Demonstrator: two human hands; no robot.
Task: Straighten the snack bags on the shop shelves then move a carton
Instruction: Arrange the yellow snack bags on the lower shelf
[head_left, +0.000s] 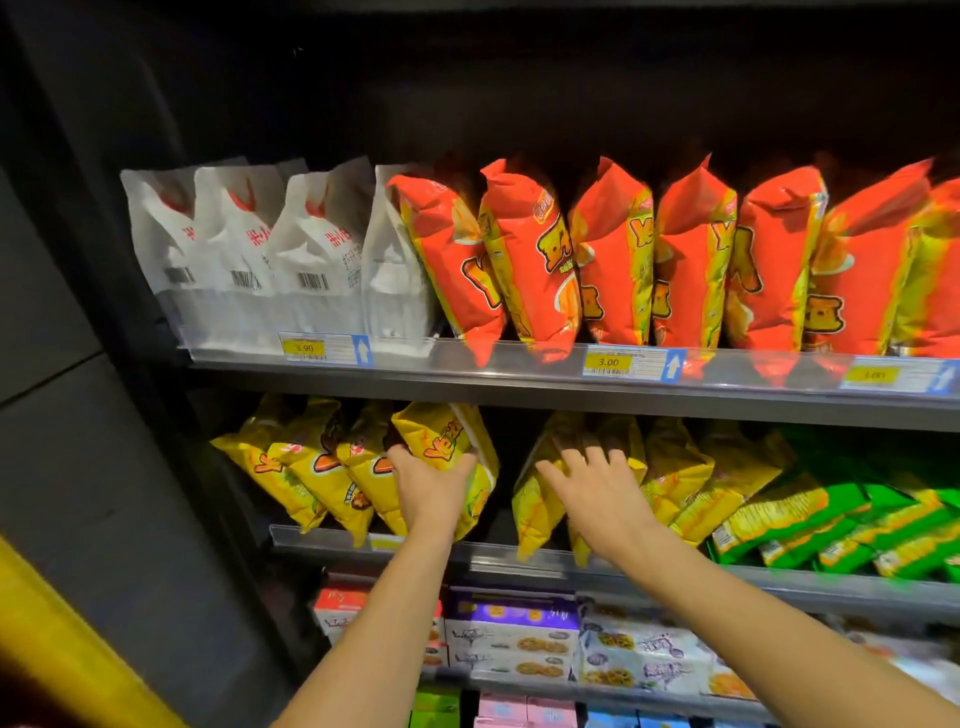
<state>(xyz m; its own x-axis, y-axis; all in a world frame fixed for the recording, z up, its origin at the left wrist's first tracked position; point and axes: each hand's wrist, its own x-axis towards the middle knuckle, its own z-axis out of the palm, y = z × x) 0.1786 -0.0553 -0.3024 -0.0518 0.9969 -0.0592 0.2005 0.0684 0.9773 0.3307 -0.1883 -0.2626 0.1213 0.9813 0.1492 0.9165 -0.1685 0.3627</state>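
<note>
Shelf (498, 564) of yellow bags (306, 478), left hand (428, 486) gripping, right hand (597, 493) pressing

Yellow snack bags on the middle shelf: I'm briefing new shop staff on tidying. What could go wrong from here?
The left hand grips one yellow bag tilted out of its row; pulled further, the leaning bags beside it may slide over the shelf rail.
The right hand rests with spread fingers on the right yellow stack; a hard push could crush the contents.
The red bags above overhang their rail; a raised arm could knock one down.
</note>
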